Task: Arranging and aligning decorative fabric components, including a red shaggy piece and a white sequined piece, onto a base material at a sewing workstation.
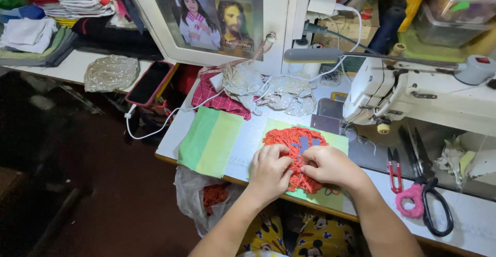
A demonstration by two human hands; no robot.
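— Where are our hands?
— Low centre of the frame — left hand [269, 170] and right hand [326, 166] both pinch the orange lace piece [295, 144], fingers narrow.
— And the lace?
— On the green cloth [337, 142], left of the sewing machine [413, 89].

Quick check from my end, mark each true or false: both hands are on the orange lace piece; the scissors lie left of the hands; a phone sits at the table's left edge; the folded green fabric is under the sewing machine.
1. Both the left hand and right hand touch the orange lace piece. True.
2. The scissors lie left of the hands. False: they lie to the right.
3. A phone sits at the table's left edge. True.
4. The folded green fabric is under the sewing machine. False: it lies left of the hands, apart from it.
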